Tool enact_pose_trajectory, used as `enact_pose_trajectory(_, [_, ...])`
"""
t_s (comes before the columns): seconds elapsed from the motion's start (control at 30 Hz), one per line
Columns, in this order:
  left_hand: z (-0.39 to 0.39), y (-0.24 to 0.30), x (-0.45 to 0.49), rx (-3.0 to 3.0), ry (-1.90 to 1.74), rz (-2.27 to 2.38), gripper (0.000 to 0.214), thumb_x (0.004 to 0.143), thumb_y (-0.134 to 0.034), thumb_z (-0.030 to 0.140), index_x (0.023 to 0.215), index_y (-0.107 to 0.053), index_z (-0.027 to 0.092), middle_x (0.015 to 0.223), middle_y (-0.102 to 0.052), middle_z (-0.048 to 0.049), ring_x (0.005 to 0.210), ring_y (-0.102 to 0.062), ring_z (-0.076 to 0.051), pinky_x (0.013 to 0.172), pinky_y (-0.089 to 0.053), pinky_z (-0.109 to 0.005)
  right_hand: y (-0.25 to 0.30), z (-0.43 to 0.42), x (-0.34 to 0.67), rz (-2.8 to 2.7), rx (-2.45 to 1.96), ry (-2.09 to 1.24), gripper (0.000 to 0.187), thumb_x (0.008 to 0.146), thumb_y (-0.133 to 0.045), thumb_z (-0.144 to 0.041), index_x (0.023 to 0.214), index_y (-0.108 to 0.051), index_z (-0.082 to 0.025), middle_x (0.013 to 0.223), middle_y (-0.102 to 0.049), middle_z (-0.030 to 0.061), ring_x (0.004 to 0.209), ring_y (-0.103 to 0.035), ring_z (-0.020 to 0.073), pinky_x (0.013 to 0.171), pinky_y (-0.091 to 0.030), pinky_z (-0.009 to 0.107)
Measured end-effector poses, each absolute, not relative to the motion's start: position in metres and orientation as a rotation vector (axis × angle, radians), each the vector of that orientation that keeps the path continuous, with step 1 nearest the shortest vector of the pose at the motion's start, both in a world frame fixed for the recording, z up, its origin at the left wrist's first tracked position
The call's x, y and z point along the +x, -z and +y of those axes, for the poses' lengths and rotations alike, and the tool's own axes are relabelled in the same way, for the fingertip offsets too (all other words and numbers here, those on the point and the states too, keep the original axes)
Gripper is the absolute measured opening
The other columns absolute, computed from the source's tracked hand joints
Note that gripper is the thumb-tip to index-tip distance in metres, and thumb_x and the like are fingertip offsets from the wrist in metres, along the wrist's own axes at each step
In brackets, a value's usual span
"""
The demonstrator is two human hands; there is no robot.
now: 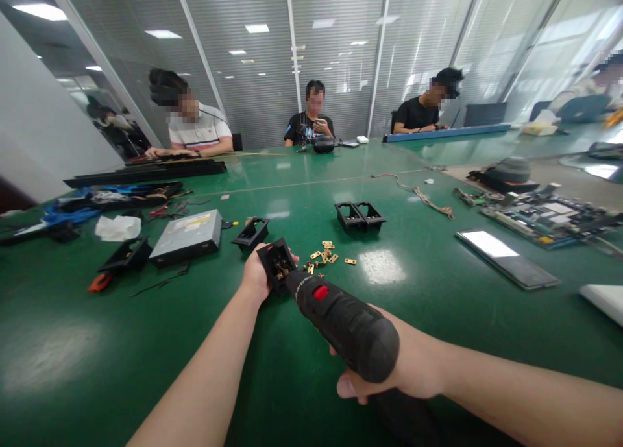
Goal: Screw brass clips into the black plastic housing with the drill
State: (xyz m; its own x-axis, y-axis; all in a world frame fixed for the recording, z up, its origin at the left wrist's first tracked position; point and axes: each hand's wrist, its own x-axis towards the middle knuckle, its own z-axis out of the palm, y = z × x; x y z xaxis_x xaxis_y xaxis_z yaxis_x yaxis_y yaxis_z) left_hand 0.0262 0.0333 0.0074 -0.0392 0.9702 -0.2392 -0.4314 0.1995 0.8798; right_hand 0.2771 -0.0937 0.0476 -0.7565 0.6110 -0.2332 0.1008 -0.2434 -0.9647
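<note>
My left hand (256,277) is closed around a small black plastic socket housing (275,260), tilted up off the green table (146,343). My right hand (389,369) grips a black electric screwdriver (341,317) with a red switch. Its tip points into the housing. Several small brass contact pieces (325,253) lie scattered just right of the housing.
More black housings (359,215) (251,231) sit farther out, with a grey optical drive (185,237) and white tissue (117,227) to the left. A phone (506,257) and circuit boards (540,217) lie to the right. Three other people sit along the table's far edge.
</note>
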Motion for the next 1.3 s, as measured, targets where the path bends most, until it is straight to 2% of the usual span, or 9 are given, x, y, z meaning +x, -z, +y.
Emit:
enact_pose_trajectory(0.13, [0.034,-0.006,0.025,0.688,-1.279,1.036,0.040,0.085,-0.041,0.034,0.076,-0.071,0.008,0.070,-0.074,-0.0193,0.065,-0.073,-0.029,0.059,-0.057,-0.037,-0.047,-0.094,0.278,-1.652,-0.839,-2.062,0.032,0.067,-0.089,-0.022,0.078,-0.061,-0.014,0.074,-0.065,-0.0009,0.057,-0.064,0.0119,0.055,-0.054,0.024])
enact_pose_trajectory(0.33, [0.035,-0.004,0.025,0.678,-1.291,1.024,0.037,0.084,-0.044,0.033,0.077,-0.071,0.009,0.070,-0.074,-0.0178,0.066,-0.073,-0.030,0.059,-0.057,-0.037,-0.052,-0.094,0.277,-1.663,-0.833,-2.052,0.034,0.065,-0.090,-0.017,0.085,-0.063,-0.013,0.069,-0.065,-0.0026,0.055,-0.063,0.0109,0.054,-0.052,0.022])
enact_pose_trajectory(0.5, [0.034,-0.006,0.025,0.667,-1.292,1.018,0.036,0.084,-0.044,0.032,0.076,-0.071,0.009,0.068,-0.073,-0.0167,0.066,-0.073,-0.029,0.059,-0.057,-0.037,-0.047,-0.092,0.278,-1.646,-0.823,-2.097,0.032,0.068,-0.089,-0.023,0.082,-0.062,-0.013,0.065,-0.067,-0.0013,0.057,-0.064,0.0120,0.054,-0.052,0.022])
enact_pose_trajectory(0.9, [0.031,-0.010,0.027,0.680,-1.294,1.055,0.038,0.085,-0.042,0.031,0.074,-0.071,0.009,0.069,-0.073,-0.0168,0.066,-0.073,-0.028,0.059,-0.056,-0.035,-0.045,-0.091,0.275,-1.555,-0.807,-2.137,0.042,0.060,-0.093,-0.016,0.089,-0.063,-0.013,0.062,-0.067,-0.0028,0.054,-0.062,0.0118,0.050,-0.049,0.020])
enact_pose_trajectory(1.07, [0.031,-0.008,0.025,0.658,-1.299,1.027,0.036,0.085,-0.046,0.033,0.074,-0.071,0.010,0.069,-0.073,-0.0154,0.069,-0.073,-0.028,0.062,-0.057,-0.037,-0.042,-0.091,0.275,-1.532,-0.814,-2.170,0.039,0.061,-0.093,-0.020,0.084,-0.062,-0.013,0.064,-0.066,-0.0023,0.054,-0.062,0.0121,0.049,-0.050,0.021])
enact_pose_trajectory(1.3, [0.030,-0.009,0.025,0.631,-1.311,1.027,0.033,0.084,-0.048,0.032,0.074,-0.071,0.010,0.070,-0.073,-0.0144,0.068,-0.074,-0.029,0.062,-0.058,-0.038,-0.044,-0.090,0.276,-1.537,-0.834,-2.169,0.046,0.061,-0.093,-0.022,0.094,-0.063,-0.013,0.064,-0.065,-0.0033,0.053,-0.062,0.0118,0.052,-0.051,0.022])
